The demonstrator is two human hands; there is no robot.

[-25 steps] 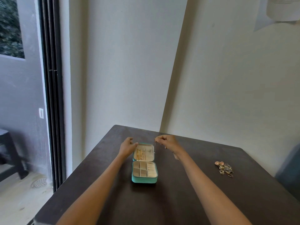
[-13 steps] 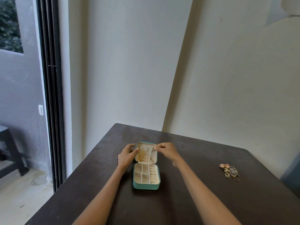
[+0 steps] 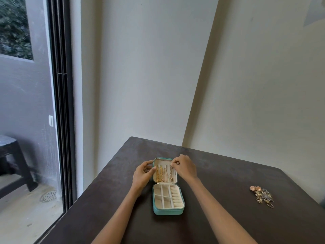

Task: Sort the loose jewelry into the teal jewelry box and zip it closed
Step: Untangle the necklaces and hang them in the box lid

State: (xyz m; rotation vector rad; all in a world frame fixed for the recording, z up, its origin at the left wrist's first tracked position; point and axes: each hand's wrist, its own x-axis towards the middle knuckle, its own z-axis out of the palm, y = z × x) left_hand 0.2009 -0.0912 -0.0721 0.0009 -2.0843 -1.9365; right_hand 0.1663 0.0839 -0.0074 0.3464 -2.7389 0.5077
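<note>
Hands at the open teal jewelry box (image 3: 168, 211)
Left hand (image 3: 142, 175) grips its lid's edge; right hand (image 3: 184, 167) pinches a chain (image 3: 171, 173) (loose jewelry (image 3: 262, 196) near desk's right edge).

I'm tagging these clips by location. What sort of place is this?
Probably a room in a home or flat, beside a balcony or patio. A dark table stands in a corner of plain pale walls; a sliding glass door on the left opens onto an outdoor floor with a drain.
</note>
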